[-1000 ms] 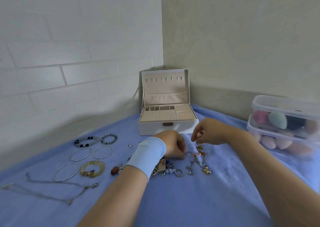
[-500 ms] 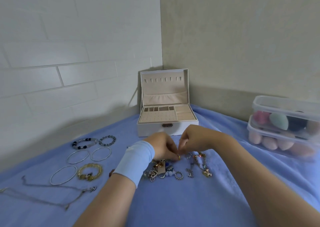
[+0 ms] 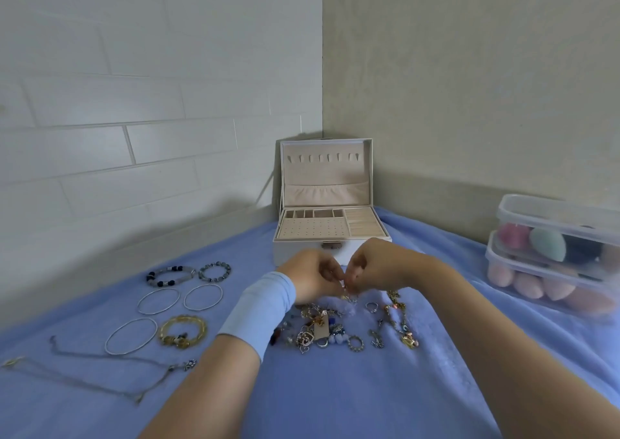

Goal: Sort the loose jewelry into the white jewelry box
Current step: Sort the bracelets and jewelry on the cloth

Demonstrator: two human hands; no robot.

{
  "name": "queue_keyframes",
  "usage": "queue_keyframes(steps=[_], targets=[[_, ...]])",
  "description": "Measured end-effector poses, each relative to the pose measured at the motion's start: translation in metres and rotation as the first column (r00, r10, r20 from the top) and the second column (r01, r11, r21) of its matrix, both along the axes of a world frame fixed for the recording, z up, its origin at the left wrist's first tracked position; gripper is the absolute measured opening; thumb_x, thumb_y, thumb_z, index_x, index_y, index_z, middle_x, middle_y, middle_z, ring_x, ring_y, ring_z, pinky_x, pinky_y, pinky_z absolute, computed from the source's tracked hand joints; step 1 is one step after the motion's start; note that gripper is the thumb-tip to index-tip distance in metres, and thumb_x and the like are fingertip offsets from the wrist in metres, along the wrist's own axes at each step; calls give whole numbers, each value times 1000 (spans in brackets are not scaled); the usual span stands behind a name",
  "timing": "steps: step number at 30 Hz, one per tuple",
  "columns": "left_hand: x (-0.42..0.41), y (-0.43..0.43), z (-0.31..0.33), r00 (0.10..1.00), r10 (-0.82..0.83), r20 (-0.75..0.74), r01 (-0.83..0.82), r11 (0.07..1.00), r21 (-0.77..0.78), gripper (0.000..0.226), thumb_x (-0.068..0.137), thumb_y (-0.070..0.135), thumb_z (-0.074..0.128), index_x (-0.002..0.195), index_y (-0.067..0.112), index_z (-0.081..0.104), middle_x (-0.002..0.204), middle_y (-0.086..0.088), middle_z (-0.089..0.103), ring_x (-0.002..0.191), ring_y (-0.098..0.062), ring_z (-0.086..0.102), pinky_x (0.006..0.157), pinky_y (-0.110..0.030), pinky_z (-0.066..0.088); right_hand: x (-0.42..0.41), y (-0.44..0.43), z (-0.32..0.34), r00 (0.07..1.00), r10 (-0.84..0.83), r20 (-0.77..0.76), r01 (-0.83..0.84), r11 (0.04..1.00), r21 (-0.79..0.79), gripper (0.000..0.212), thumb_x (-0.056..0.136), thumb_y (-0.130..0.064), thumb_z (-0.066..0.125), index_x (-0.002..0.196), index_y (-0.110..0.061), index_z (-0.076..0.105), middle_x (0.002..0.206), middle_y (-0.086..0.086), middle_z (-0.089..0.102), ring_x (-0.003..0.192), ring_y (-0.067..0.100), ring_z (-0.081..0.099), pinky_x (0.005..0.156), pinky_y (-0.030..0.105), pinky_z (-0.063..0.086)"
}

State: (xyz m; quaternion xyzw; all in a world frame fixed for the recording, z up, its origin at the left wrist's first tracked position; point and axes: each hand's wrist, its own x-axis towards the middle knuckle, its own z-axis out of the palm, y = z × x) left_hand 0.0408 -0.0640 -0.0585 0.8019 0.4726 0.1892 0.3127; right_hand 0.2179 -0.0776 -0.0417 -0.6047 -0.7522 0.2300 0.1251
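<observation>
Your left hand point(image 3: 310, 277) and right hand point(image 3: 377, 266) both pinch one tiny piece point(image 3: 345, 287), too blurred to name, lifting it clear of the loose jewelry point(image 3: 330, 333) to separate it; the white jewelry box point(image 3: 327, 170) stands open just behind.

Wide lane of bare blue surface point(image 3: 335, 395) at bottom centre. The left is cluttered with bangles point(image 3: 158, 301), beaded bracelets point(image 3: 171, 275) and necklace chains point(image 3: 188, 365). The jewelry pile point(image 3: 322, 333) sits mid-frame. The left hand point(image 3: 312, 277) and right hand point(image 3: 375, 267) meet above it, pinching a small metal piece point(image 3: 345, 286) and blocking the front of the white jewelry box point(image 3: 330, 234). Stacked clear containers point(image 3: 553, 254) wall off the right.
</observation>
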Motion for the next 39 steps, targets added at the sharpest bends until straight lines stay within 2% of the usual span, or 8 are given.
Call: queue_keyframes(steps=[4, 10, 13, 17, 22, 27, 34, 39], targets=[[-28, 13, 13, 981, 31, 190, -37, 999, 27, 12, 86, 11, 71, 92, 21, 67, 82, 4, 69, 81, -17, 68, 84, -30, 56, -16, 10, 12, 978, 11, -209, 11, 994, 106, 2, 82, -12, 76, 82, -13, 78, 74, 3, 74, 54, 13, 63, 63, 31, 56], [-70, 23, 19, 842, 206, 498, -191, 978, -81, 13, 90, 5, 68, 100, 11, 63, 88, -10, 70, 75, -17, 71, 73, -24, 59, -65, 32, 16, 958, 22, -286, 44, 973, 225, 2, 84, -17, 77, 82, -17, 79, 61, -4, 69, 50, 7, 62, 49, 19, 46], [-92, 37, 5, 951, 271, 150, -275, 962, 6, 10, 95, 20, 62, 104, 16, 65, 96, -5, 70, 90, -23, 68, 84, -32, 55, -86, 45, 8, 977, -4, -213, 59, 965, 256, 8, 86, -17, 73, 80, -16, 78, 70, -8, 72, 59, 15, 71, 64, 30, 60], [-105, 42, -7, 918, 200, -343, -203, 979, 28, 14, 92, 32, 63, 100, 31, 75, 111, 9, 71, 103, -13, 63, 96, -31, 47, -106, 57, -4, 991, -30, -132, 64, 965, 255, 11, 89, -17, 69, 81, -18, 77, 79, -15, 71, 53, 14, 70, 70, 33, 60], [-113, 33, 13, 966, -10, -259, -39, 982, -182, 14, 90, 32, 66, 99, 33, 77, 97, 9, 76, 88, -6, 70, 78, -19, 52, -128, 66, -11, 999, -1, -40, 11, 971, 239, 11, 88, -16, 70, 88, -21, 80, 74, -16, 66, 65, 7, 63, 73, 33, 60], [-129, 41, 12, 978, 174, -115, -181, 982, -55, 11, 95, 24, 60, 93, 22, 71, 89, 7, 74, 69, -6, 68, 58, -18, 46, -135, 73, -24, 1000, 4, 5, -5, 976, 217, 13, 89, -24, 73, 97, -17, 80, 89, -3, 74, 79, 15, 68, 78, 34, 60], [-116, 41, 6, 953, 100, -286, -132, 987, -94, 12, 85, 27, 73, 93, 36, 76, 78, 17, 68, 71, -5, 66, 78, -26, 51, -123, 60, -19, 985, 111, 129, -115, 993, 23, 13, 80, -31, 78, 86, -19, 80, 86, -2, 78, 78, 15, 72, 74, 31, 60], [-110, 36, 8, 917, 93, -388, -133, 988, -80, 12, 76, 38, 80, 88, 35, 79, 91, 10, 75, 74, -7, 64, 81, -25, 52, -115, 55, -9, 987, 111, 118, -104, 992, -64, 14, 86, -8, 67, 87, -18, 77, 84, 7, 78, 66, 15, 72, 62, 25, 60]])
